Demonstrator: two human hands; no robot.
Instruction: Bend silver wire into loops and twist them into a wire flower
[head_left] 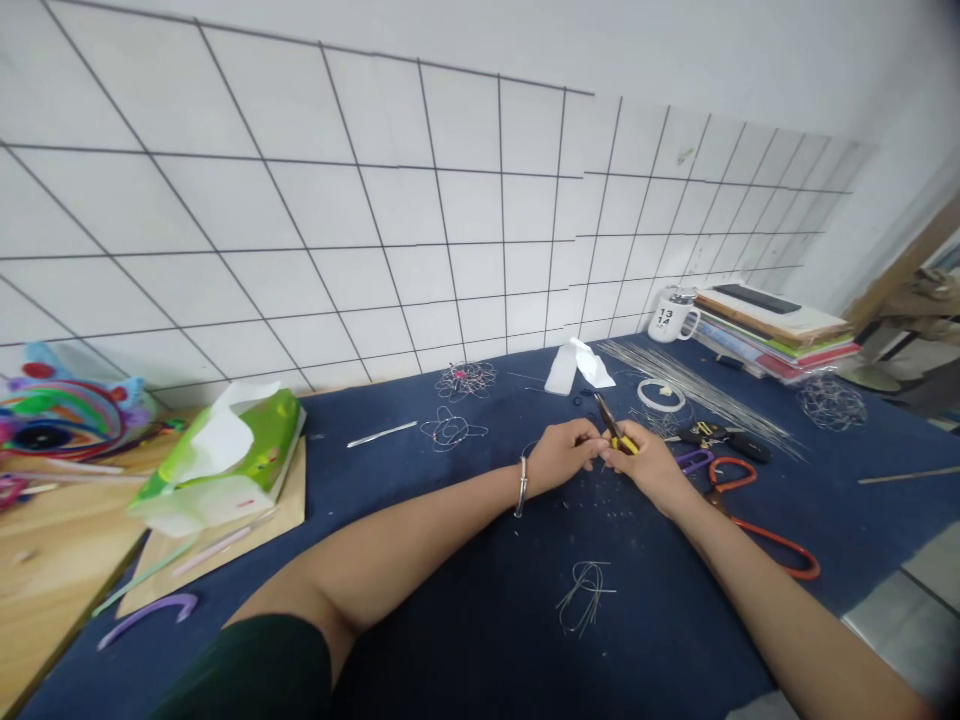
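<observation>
My right hand [646,462] is closed around small pliers [621,440] with yellow handles, their dark jaws pointing up and away from me. Right beside it, my left hand [564,452] has its fingertips pinched together close to the pliers. What those fingers hold is too small to make out. Below both hands, a loose bundle of bent thin wires [585,598] lies on the dark blue cloth [465,600]. Farther back to the left are a flower-shaped wire piece [452,430] and a wire tangle [465,380] with a reddish spot.
Right of my hands lie scissors with orange handles [806,568], black-and-yellow pliers [705,432], a white ring [660,395] and long straight wires [697,390]. A mug [670,318] and stacked books [780,325] stand behind. A green tissue pack [281,430] sits at left.
</observation>
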